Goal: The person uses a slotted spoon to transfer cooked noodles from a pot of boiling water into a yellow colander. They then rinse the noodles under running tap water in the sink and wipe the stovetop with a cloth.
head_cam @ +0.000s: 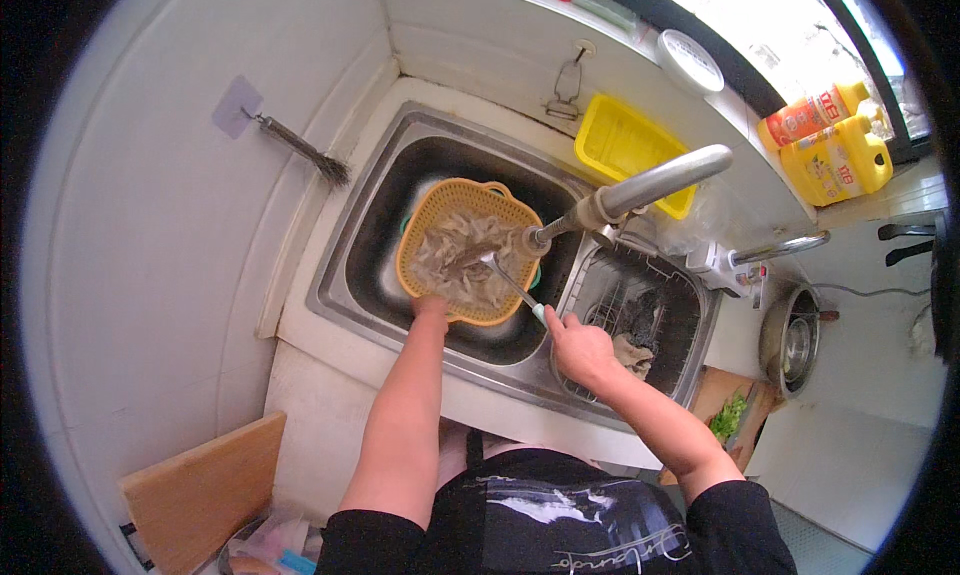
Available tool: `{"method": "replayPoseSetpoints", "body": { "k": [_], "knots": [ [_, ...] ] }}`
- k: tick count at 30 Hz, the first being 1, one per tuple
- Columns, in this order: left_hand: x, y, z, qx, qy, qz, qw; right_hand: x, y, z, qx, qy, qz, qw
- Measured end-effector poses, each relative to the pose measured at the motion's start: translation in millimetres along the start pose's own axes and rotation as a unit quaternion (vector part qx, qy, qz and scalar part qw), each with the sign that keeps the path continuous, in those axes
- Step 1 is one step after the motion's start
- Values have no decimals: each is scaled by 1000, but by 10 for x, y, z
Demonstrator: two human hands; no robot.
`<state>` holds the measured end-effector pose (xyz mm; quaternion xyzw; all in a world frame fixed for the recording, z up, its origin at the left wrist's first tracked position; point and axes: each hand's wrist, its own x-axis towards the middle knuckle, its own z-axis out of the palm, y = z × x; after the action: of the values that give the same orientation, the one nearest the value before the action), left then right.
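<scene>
A yellow-orange plastic colander (415,237) sits in the larger sink basin, with a green rim of something beneath it showing at its sides. Wet, pale greyish pieces of food (465,256) fill it, their exact kind unclear. My left hand (430,307) grips the colander's near-left rim, its fingers mostly hidden. In my right hand (577,342) is a metal utensil (514,281) with a pale green handle. Its flat head rests among the pieces. The faucet (637,188) reaches over the colander's right side, its end close above the food.
The smaller basin (694,335) holds a wire rack (600,290) and a cloth (632,356). Behind the faucet stands a yellow plastic basket (611,136). Steel bowls (791,342) and a cutting board with greens (726,417) lie right; another board (206,489) leans at left.
</scene>
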<state>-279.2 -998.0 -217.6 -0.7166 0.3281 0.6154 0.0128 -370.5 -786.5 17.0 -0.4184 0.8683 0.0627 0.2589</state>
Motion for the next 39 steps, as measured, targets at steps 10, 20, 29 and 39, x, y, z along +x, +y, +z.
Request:
{"method": "replayPoseSetpoints", "body": {
  "k": [10, 20, 29, 39],
  "knots": [
    [-191, 80, -63, -81, -87, -24, 993, 235, -219, 7, -23, 39, -64, 997],
    [-276, 119, -70, -158, -128, -80, 976, 427, -93, -219, -43, 90, -80, 992],
    [-509, 180, -31, -91, -118, -50, 988, 92, -44, -167, -61, -7, -69, 996],
    [-639, 261, -73, 174, 61, 77, 980, -157, 275, -273, 105, 19, 49, 993]
  ]
}}
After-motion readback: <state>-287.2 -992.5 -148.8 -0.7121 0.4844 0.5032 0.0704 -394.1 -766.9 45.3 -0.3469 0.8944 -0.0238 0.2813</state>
